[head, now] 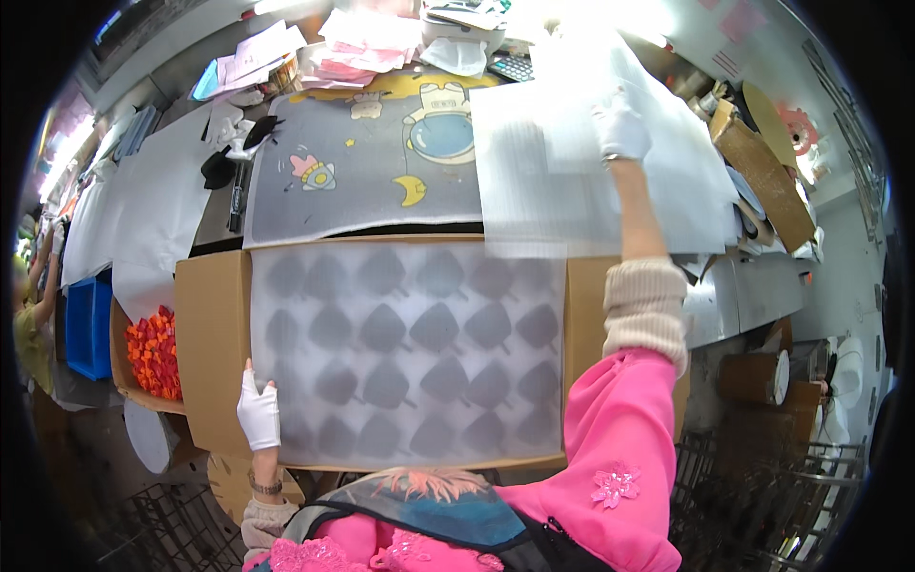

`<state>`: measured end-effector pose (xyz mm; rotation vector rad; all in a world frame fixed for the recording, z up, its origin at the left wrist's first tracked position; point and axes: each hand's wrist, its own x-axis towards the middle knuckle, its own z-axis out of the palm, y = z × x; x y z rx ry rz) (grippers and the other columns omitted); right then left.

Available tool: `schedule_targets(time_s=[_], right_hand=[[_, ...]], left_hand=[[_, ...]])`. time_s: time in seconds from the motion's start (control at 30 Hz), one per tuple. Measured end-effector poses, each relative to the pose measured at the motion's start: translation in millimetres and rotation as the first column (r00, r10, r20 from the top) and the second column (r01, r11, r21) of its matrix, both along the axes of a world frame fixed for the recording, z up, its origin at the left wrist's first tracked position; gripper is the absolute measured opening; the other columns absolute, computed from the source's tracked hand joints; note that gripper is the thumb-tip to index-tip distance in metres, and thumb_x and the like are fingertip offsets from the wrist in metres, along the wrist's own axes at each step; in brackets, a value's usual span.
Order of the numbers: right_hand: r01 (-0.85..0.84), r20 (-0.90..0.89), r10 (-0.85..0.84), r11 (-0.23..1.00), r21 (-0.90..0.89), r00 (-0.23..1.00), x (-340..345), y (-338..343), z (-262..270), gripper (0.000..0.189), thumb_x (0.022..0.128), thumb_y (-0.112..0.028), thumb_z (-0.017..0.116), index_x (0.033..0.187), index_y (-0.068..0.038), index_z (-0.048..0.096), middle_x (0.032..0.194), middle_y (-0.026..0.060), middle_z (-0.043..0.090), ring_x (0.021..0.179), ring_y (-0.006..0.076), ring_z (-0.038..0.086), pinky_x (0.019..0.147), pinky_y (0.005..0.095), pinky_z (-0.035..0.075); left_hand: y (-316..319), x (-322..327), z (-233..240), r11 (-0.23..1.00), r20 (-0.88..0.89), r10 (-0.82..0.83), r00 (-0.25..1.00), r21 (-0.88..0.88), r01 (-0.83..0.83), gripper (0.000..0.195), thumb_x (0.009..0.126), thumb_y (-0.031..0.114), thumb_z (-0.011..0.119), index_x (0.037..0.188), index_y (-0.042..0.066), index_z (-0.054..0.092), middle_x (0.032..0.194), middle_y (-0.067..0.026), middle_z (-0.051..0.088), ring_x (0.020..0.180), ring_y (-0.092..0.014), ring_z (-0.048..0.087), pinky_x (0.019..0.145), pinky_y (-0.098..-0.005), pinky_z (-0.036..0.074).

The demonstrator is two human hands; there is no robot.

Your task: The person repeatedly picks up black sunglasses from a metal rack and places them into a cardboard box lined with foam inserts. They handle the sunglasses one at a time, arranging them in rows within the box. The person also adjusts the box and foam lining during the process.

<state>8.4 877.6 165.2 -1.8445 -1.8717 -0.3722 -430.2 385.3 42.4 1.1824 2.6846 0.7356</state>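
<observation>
An open cardboard carton (214, 314) stands before me. In it, a translucent packing sheet (407, 354) covers several rows of dark, leaf-shaped pieces, which show only as blurred shadows. My left hand (259, 415), in a white glove with bare fingertips, lies at the carton's left edge, beside the sheet, with thumb and forefinger apart. Far to the right, my gloved right hand (620, 129) reaches onto a pile of translucent white sheets (532, 186) that overlaps the carton's back edge. Glare washes out its fingers, so I cannot tell whether they pinch a sheet.
Behind the carton lies a cartoon-printed mat (364, 157), with a black marker (236, 204) at its left. Papers (357, 50) and a calculator (512, 68) are farther back. At left are a box of orange-red pieces (154, 354), a blue bin (88, 329) and another person (37, 329).
</observation>
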Motion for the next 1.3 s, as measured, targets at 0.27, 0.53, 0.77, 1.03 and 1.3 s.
schedule_targets(time_s=[0.27, 0.53, 0.77, 1.03, 1.3], right_hand=[[0.018, 0.334, 0.153, 0.889, -0.457, 0.93, 78, 148, -5, 0.044, 0.086, -0.04, 0.05, 0.116, -0.012, 0.063, 0.124, 0.0186, 0.058, 0.115, 0.0374, 0.054, 0.098, 0.0438, 0.043], [0.469, 0.014, -0.482, 0.858, 0.208, 0.876, 123, 158, -10, 0.073, 0.085, -0.065, 0.046, 0.136, -0.013, 0.044, 0.137, 0.0143, 0.047, 0.115, 0.0337, 0.054, 0.097, 0.0471, 0.041], [0.107, -0.061, -0.121, 0.974, -0.198, 0.991, 120, 127, -48, 0.069, 0.092, -0.057, 0.037, 0.142, -0.009, 0.038, 0.145, 0.02, 0.037, 0.132, 0.0379, 0.037, 0.112, 0.0437, 0.026], [-0.717, -0.102, 0.714, 0.666, -0.205, 0.693, -70, -244, -78, 0.051, 0.076, -0.037, 0.066, 0.116, -0.005, 0.06, 0.134, 0.0187, 0.047, 0.128, 0.0381, 0.038, 0.106, 0.0508, 0.028], [-0.463, -0.448, 0.464, 0.878, 0.12, 0.764, -65, -421, -88, 0.02, 0.066, -0.011, 0.07, 0.084, -0.006, 0.063, 0.119, 0.0131, 0.057, 0.109, 0.0328, 0.052, 0.094, 0.0451, 0.041]], left_hand=[[-1, 8, -2, 0.993, -0.05, 0.12, 0.991, 0.002, -0.12, 0.06, 0.081, 0.003, 0.063, 0.138, 0.012, 0.046, 0.081, -0.0055, 0.061, 0.07, -0.017, 0.058, 0.067, -0.032, 0.049], [10, 24, 2, 0.992, -0.211, 0.0, 0.977, -0.127, -0.027, 0.065, 0.077, 0.004, 0.064, 0.139, 0.014, 0.046, 0.079, -0.0085, 0.061, 0.068, -0.022, 0.059, 0.067, -0.035, 0.05], [33, 29, 38, 0.881, -0.354, 0.006, 0.935, -0.442, -0.172, 0.072, 0.074, 0.004, 0.066, 0.141, 0.007, 0.04, 0.102, -0.0147, 0.061, 0.09, -0.028, 0.059, 0.084, -0.0377, 0.048], [93, 84, 33, 0.781, -0.413, -0.62, 0.667, -0.242, 0.575, 0.068, 0.078, 0.035, 0.064, 0.135, 0.002, 0.045, 0.148, -0.0202, 0.03, 0.135, -0.043, 0.028, 0.11, -0.0552, 0.022], [89, 80, -44, 0.648, -0.474, -0.74, 0.477, -0.313, 0.694, 0.043, 0.086, 0.029, 0.057, 0.121, 0.004, 0.056, 0.143, -0.0167, 0.04, 0.129, -0.038, 0.038, 0.107, -0.0489, 0.029]])
